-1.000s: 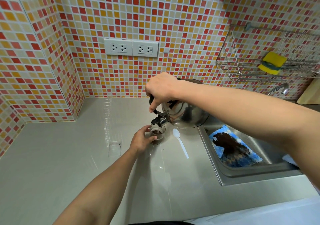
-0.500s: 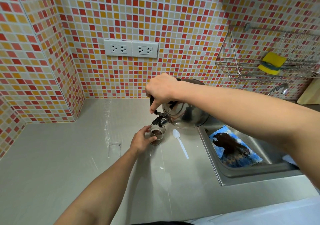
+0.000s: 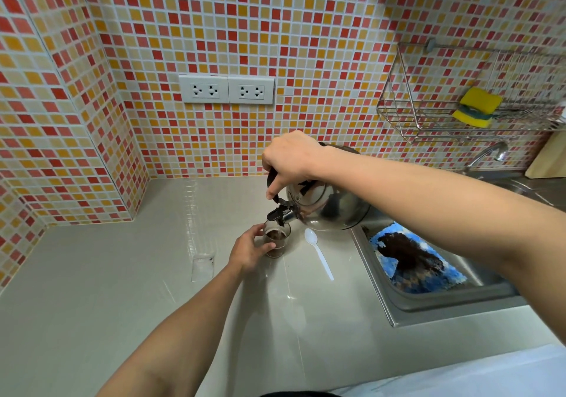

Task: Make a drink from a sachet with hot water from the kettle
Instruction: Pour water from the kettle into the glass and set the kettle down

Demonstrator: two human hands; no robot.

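A small clear glass [image 3: 278, 240] with dark brown contents stands on the grey counter [image 3: 122, 289]. My left hand [image 3: 248, 249] is wrapped around its left side. My right hand [image 3: 289, 159] grips the black handle of a shiny steel kettle [image 3: 332, 205], which is tilted with its open spout just above the glass rim. A clear empty sachet [image 3: 202, 263] lies flat on the counter left of my left hand. A white plastic spoon [image 3: 320, 252] lies to the right of the glass.
A steel sink [image 3: 435, 303] at the right holds a blue cloth [image 3: 413, 262] with a dark stain. A tap [image 3: 487, 154] rises behind it. A wire rack [image 3: 428, 118] on the tiled wall carries a yellow sponge [image 3: 477, 102]. Two sockets [image 3: 226, 89] sit on the wall.
Nothing has visibly moved; the kettle stays tilted over the glass and both hands keep their hold.
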